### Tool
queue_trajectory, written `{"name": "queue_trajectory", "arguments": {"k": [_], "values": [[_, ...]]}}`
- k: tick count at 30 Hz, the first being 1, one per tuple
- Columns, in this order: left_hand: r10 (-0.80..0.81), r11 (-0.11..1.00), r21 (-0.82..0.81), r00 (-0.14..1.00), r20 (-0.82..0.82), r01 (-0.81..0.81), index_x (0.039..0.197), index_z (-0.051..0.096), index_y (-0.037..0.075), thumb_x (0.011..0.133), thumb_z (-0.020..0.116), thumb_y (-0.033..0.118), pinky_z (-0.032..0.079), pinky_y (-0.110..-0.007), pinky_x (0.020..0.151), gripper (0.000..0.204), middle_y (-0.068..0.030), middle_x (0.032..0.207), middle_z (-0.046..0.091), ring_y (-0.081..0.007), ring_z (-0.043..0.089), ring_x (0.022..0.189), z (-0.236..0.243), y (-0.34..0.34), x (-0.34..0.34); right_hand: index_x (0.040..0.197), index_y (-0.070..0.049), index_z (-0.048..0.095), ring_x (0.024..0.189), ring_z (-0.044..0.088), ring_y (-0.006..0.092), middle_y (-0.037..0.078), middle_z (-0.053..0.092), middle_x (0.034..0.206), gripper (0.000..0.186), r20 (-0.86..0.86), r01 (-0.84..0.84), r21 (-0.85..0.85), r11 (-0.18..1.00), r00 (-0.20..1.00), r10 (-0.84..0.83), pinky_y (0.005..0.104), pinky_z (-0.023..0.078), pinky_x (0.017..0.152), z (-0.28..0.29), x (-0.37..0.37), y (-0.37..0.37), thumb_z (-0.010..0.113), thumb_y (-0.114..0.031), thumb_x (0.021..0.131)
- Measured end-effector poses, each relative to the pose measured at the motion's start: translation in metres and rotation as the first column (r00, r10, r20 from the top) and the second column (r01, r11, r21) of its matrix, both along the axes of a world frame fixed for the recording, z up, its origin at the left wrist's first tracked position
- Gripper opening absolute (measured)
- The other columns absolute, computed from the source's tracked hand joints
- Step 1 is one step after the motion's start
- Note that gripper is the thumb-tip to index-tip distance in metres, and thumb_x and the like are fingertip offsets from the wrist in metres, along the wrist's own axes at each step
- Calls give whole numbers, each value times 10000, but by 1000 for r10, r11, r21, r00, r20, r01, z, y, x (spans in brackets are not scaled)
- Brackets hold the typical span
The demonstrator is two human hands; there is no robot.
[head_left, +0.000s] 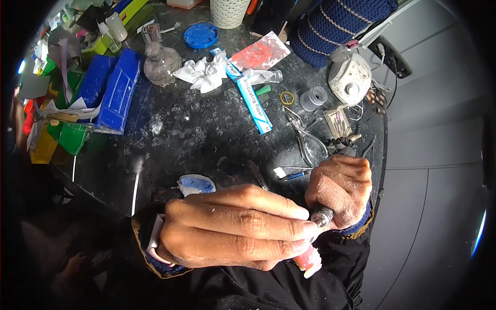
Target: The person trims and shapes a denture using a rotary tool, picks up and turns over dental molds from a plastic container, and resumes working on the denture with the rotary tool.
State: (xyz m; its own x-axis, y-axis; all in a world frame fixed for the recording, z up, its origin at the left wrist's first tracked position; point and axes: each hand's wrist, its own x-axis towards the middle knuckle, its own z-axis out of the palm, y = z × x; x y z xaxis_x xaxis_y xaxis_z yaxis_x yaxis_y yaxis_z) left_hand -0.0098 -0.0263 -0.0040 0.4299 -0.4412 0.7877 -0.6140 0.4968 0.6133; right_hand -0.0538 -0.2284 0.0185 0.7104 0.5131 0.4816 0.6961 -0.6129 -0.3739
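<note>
Nearest, over black clothing point(243, 289) off the counter's front edge: a small pink piece with whitish, tooth-like tips point(310, 260), mostly hidden under the left hand point(235, 227), fingers straight, pressed together and closed on it, thumb out of sight. Alongside, a dark metallic, rod-shaped handpiece point(323, 217), gripped in the tightly curled right hand point(341, 188); working tip masked by the left hand, contact with the pink piece impossible to tell. Behind the left hand, near the front edge of the black, dust-smeared counter point(186, 137): a shallow white, blue-filled bowl point(197, 185), partly covered. Close behind the right hand, crowding the right edge: a slim blue instrument point(296, 175) and silver pliers point(304, 132). Farther, mid-counter: an overlapping blue-and-white paper booklet point(254, 106) and crumpled white tissue point(204, 74). Toward the left edge: blue plastic bins point(120, 93), neighbouring clutter blurred and dim. At the far edge: a white woven basket point(230, 11) and a navy knitted cylinder point(336, 28), both cut off above.
</note>
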Motion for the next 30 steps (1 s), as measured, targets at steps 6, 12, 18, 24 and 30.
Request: {"name": "queue_trajectory", "arguments": {"k": [6,12,18,24,30], "values": [[-11,1000,-23,1000,-22,11,840,682,-68,709,732,3,579,-291,683,157,-137,882,685,-251,671,835,-2,-1,-3,546,-91,468,418,501,182,15,454,502,296,42,13,64,998,999,-16,273,349,402,-3,0,4,619,-345,520],[-36,999,-15,998,-44,35,854,678,-74,714,731,8,576,-301,693,171,-143,893,683,-252,670,841,-1,2,-4,653,-79,527,464,540,195,40,509,596,484,62,-114,40,993,992,112,303,389,395,-4,3,-1,679,-536,603],[-65,998,5,998,-24,65,862,679,-70,725,722,9,573,-302,701,163,-140,897,682,-253,667,855,-1,3,-2,657,-68,532,486,562,205,55,541,621,476,33,-126,37,991,992,125,300,409,407,-6,3,-3,680,-517,596],[-53,999,-11,998,-30,53,859,680,-67,729,718,12,571,-300,712,156,-138,903,681,-250,665,862,-2,2,-2,648,-64,534,485,561,198,52,537,620,485,17,-109,32,994,994,108,295,405,402,-4,4,-4,685,-523,604],[-56,998,-9,998,-33,56,869,681,-62,719,727,9,567,-303,707,172,-142,915,678,-251,664,863,-2,2,0,640,-69,530,467,544,197,42,507,587,498,-11,-98,25,995,995,98,302,393,397,-7,7,-2,701,-533,587]]}}
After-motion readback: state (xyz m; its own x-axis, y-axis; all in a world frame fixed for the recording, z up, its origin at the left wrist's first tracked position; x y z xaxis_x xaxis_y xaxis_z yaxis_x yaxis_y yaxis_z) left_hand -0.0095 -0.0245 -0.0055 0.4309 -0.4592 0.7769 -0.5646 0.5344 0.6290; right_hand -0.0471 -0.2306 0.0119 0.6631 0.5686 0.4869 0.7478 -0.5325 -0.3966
